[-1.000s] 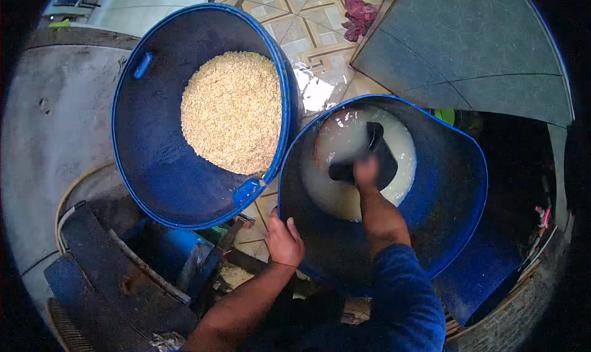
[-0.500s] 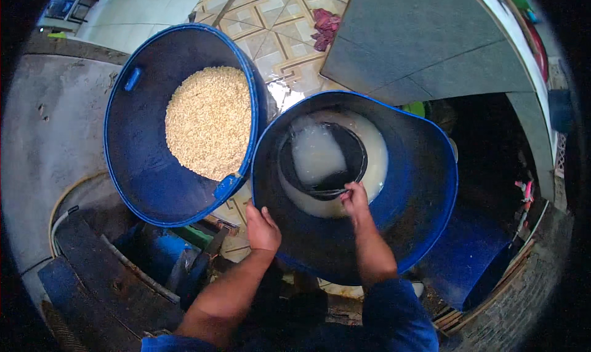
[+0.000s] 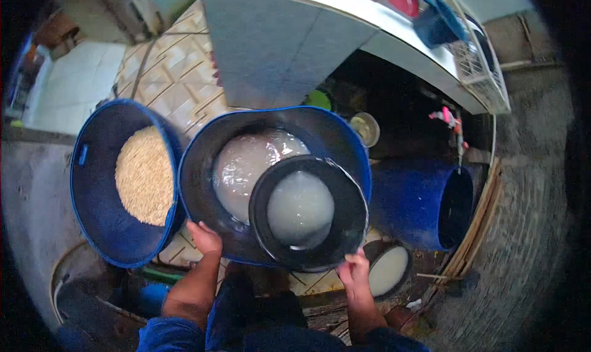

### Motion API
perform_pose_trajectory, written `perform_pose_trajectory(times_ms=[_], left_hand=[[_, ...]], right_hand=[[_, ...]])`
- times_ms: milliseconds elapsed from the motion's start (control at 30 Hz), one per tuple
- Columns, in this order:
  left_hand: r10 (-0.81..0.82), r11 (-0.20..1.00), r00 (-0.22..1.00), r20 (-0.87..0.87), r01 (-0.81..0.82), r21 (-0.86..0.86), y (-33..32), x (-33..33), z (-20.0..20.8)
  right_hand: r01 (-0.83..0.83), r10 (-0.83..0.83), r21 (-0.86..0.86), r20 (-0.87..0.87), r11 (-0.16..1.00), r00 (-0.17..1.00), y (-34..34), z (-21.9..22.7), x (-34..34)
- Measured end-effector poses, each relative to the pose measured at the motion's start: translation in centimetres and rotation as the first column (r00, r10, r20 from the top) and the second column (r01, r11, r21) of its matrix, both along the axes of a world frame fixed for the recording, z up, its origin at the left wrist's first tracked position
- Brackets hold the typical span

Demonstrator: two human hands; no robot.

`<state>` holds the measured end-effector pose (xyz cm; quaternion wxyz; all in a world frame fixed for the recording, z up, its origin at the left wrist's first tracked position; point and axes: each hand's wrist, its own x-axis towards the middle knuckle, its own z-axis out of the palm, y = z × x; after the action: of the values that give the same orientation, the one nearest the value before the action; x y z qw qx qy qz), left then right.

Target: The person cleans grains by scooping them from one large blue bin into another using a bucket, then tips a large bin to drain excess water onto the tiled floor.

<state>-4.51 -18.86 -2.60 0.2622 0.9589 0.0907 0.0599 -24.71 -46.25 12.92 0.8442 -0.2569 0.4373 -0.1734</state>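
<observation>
Fingers [image 3: 353, 258] of right hand [image 3: 356, 272]: pinched at near-right edge of round black bucket [image 3: 348, 207], lying ahead-left of them, over blue tub [image 3: 337, 136]; farther off, at tub's rim: left hand [image 3: 207, 240], closure unclear

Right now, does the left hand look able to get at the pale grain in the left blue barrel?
Probably yes: the left hand is at the rim of the middle barrel, close to the grain barrel, whose open mouth leaves the pale grain uncovered.

The black bucket [image 3: 349, 205] looks like matt plastic, the left drum [image 3: 95, 192] smooth plastic, the right slats [image 3: 481, 221] rough wood.
</observation>
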Motion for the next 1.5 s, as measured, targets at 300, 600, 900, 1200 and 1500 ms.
perform_pose_trajectory(times_ms=[300, 600, 900, 1200, 1500], left_hand=[[-0.057, 0.998, 0.992, -0.11, 0.058, 0.006, 1.7, -0.2, -2.6], [-0.091, 0.996, 0.984, -0.154, 0.09, -0.012, 2.4, -0.1, -2.9], [-0.123, 0.992, 0.981, -0.151, 0.122, -0.018, 2.0, 0.0, -1.9], [-0.035, 0.998, 0.979, -0.198, 0.045, 0.047, 1.8, 0.2, -1.6], [-0.081, 0.997, 0.985, -0.155, 0.083, 0.008, 2.8, -0.2, -3.5]], right_hand=[[0.355, -0.379, -0.173, -0.132, 0.918, 0.916, 2.1, 12.0, -17.4], [0.536, -0.576, -0.217, -0.398, 0.816, 0.714, 1.0, 0.4, -33.0], [0.525, -0.502, -0.231, -0.73, 0.82, 0.464, -8.2, -16.7, -27.1], [0.215, -0.21, -0.165, -0.954, 0.963, 0.212, -13.5, -17.5, -21.6], [-0.388, -0.37, -0.306, -0.924, 0.869, -0.1, -9.8, -12.1, -23.3]])
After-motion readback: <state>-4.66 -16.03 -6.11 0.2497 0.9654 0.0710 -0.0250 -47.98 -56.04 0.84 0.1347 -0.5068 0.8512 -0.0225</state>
